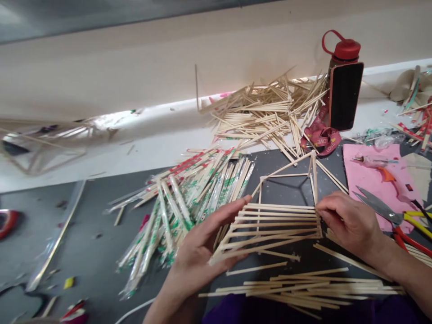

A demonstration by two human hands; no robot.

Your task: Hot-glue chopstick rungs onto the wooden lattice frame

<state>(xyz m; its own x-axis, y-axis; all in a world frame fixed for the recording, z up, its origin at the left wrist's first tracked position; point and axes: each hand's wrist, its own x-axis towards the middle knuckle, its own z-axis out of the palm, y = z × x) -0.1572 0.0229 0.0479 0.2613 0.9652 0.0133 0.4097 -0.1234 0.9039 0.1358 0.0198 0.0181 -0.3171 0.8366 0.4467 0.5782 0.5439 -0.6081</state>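
A frame built from bare wooden chopsticks [276, 224] stands on the dark mat, with a row of parallel sticks across its sloping near side. My left hand [199, 245] grips the left side of this frame, thumb above and fingers beneath. At the row's right end, my right hand [351, 218] pinches the edge where the topmost sticks meet the upright; its fingertips partly hide that joint. Loose chopsticks [303, 288] lie in front of the frame, close to my body. Wrapped chopsticks [189, 198] in clear, green-printed sleeves are heaped to the left of it.
A large pile of bare chopsticks [266, 110] lies against the wall. Beside it are a red-capped bottle [347, 49], a leaning phone [346, 96] and a red ribbon [322, 137]. On pink cloth [357, 162] at right rest a glue gun [386, 173] and scissors [381, 207].
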